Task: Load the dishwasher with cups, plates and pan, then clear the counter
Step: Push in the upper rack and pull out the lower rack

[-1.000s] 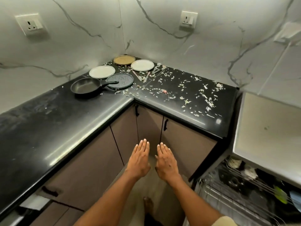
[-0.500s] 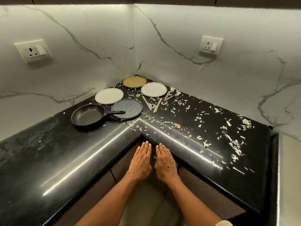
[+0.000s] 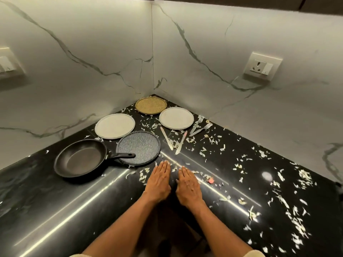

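— Where are the dishes?

— I see the black pan (image 3: 80, 158) on the left run of the black counter (image 3: 55, 210), its handle lying over the rim of a dark speckled plate (image 3: 139, 146). Behind them sit a white plate (image 3: 114, 126), another white plate (image 3: 176, 118) and a woven golden plate (image 3: 150, 105) deep in the corner.

— Cutlery?

— Two knives (image 3: 173, 141) lie crossed in a V just right of the dark plate; two forks (image 3: 200, 125) lie beside the right white plate.

— And the hands?

— My left hand (image 3: 158, 180) and right hand (image 3: 188, 186) are flat, palms down, fingers straight and together, holding nothing, side by side over the counter's inner corner. Pale scraps (image 3: 289, 206) litter the right run.
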A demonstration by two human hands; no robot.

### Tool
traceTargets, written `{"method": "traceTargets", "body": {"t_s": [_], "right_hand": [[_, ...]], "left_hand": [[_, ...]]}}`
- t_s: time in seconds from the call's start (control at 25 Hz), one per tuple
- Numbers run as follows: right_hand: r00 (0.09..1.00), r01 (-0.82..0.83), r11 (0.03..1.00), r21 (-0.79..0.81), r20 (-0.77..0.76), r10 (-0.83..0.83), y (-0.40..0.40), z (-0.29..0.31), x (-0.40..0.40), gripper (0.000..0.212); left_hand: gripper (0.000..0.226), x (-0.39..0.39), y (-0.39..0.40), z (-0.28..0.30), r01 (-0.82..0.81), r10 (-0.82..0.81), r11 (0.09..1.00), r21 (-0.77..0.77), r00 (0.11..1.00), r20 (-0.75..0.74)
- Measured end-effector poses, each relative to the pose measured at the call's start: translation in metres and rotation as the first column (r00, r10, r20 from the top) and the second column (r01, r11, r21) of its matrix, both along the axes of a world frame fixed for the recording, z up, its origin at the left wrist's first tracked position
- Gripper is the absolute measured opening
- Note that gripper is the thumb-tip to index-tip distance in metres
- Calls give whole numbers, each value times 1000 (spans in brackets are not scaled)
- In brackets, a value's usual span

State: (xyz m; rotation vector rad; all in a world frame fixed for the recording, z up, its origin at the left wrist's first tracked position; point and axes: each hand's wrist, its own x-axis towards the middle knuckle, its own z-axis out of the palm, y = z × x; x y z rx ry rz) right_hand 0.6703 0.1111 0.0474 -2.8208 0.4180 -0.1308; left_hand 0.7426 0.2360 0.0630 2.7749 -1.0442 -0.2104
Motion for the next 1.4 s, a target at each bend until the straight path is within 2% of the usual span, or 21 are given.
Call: {"method": "traceTargets", "body": {"t_s": [0.24,0.48,0.64,0.72,0.84,1.0,1.08,1.2,1.4], "right_hand": [[999,25,1000,10,-45,-25,-52,8,96,61],[996,-55,998,-16,-70,54,-74,1,147,62],[999,-49,999,17,-4,49,-81,8,145,43],[998,-7,1000,-10,55,7,-91,9,135,28],[990,101,995,-9,101,-100,-115,0,117,30],[963,268,963,30,-30,-267,-134,0,110,12],[938,346,934,82,-36,-345,-139,0,110,5],[905,421,893,159,-11,-425,-146,0,110,10],[905,425,896,126,-75,-418,-149,1,112,10]], "left_hand": [[67,100,-56,12,83,-83,995,-63,997,-2],[68,156,-94,7,197,-197,980,-15,980,12],[64,173,-112,-2,317,-318,948,22,948,12],[63,175,-123,-6,393,-394,919,18,919,14],[61,173,-141,-9,477,-477,879,-9,879,25],[44,176,-157,-14,504,-503,861,-65,864,23],[36,183,-163,-16,517,-518,852,-87,855,11],[35,190,-166,-19,528,-529,844,-99,848,12],[22,197,-172,-17,517,-521,850,-99,854,-15]]}}
